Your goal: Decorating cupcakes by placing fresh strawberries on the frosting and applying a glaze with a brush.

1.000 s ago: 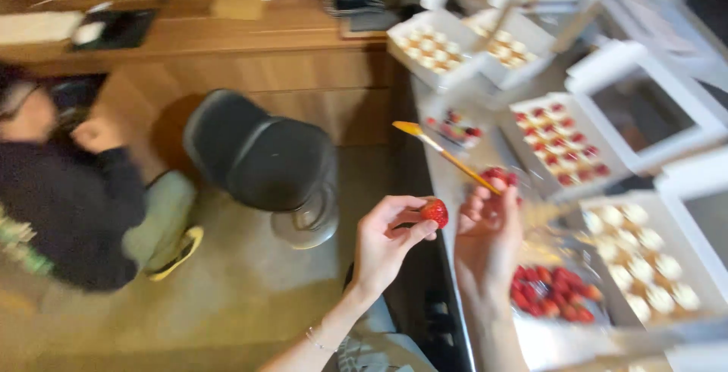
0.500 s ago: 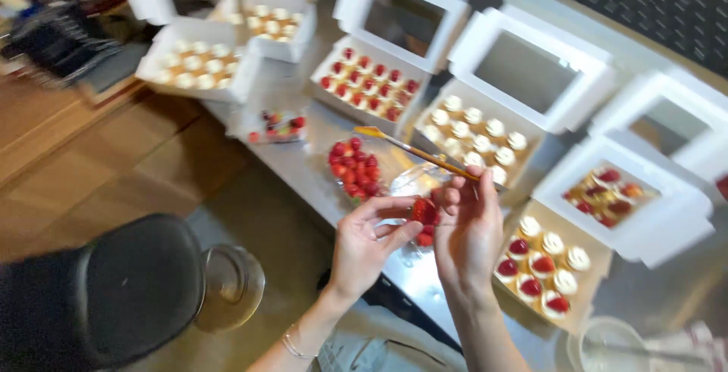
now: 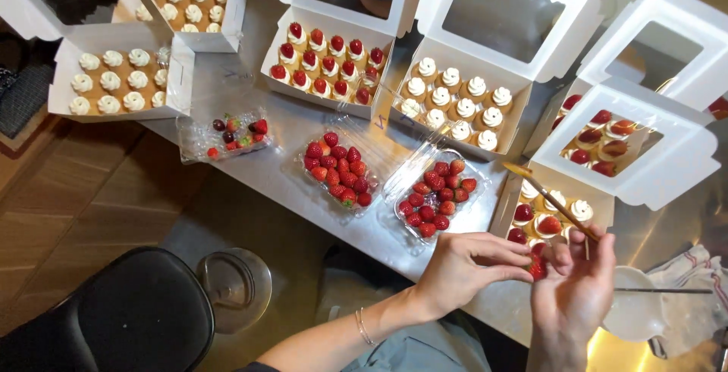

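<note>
Left hand (image 3: 464,267) pinches a strawberry (image 3: 537,267) at the steel table's (image 3: 250,178) near edge, just beside the open cupcake box (image 3: 506,207); right hand (image 3: 573,288), fingers curled, holds a wooden-handled brush (image 3: 552,202) over it.

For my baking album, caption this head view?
Left hand holds a strawberry beside the right hand gripping a brush, above boxed cream-topped cupcakes.

On the worktop (image 3: 265,167) open boxes (image 3: 326,57) of cupcakes stand in a far row, lids raised behind them. Nearer lie three punnets (image 3: 337,171) of strawberries side by side. At the near right edge, the left hand (image 3: 462,266) and right hand (image 3: 572,288) meet around a strawberry (image 3: 537,267), just before a box at the right. A stool (image 3: 106,315) stands on the floor, near left.
</note>
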